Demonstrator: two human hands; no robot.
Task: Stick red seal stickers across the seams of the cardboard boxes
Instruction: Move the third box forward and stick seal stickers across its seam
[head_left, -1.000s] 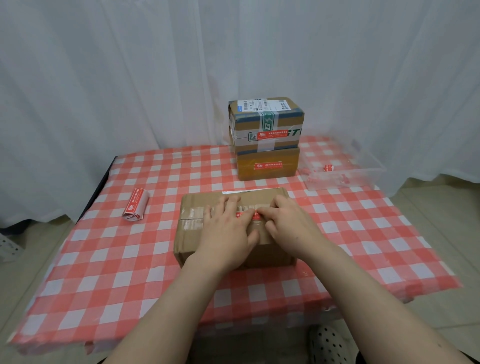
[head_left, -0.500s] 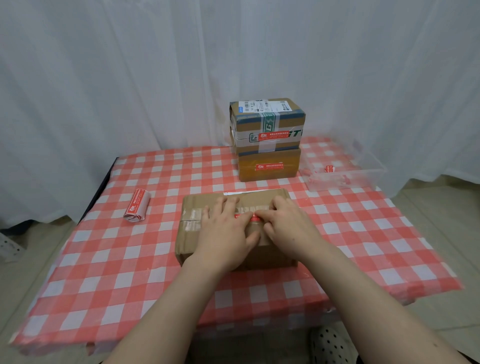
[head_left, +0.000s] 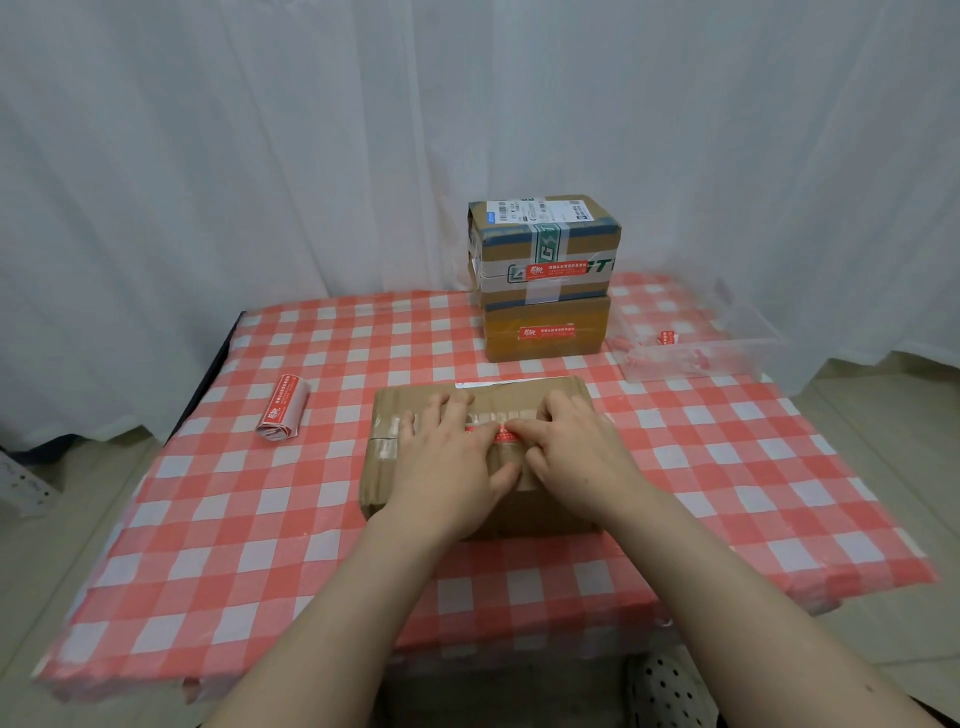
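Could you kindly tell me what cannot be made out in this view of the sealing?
Head view:
- Red seal sticker: mostly under the left hand and right hand; whether it crosses the seam is hidden.
- Right hand: pinching or only pressing, cannot tell.
- Sticker print on the stacked boxes: too small to read.
- Clear tray contents: blurred.

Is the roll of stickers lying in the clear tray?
No, the roll of stickers lies on the tablecloth left of the near box, apart from the clear tray.

Likely home room: checked tablecloth (head_left: 311, 519), white curtain (head_left: 260, 156), 3 cardboard boxes (head_left: 519, 317).
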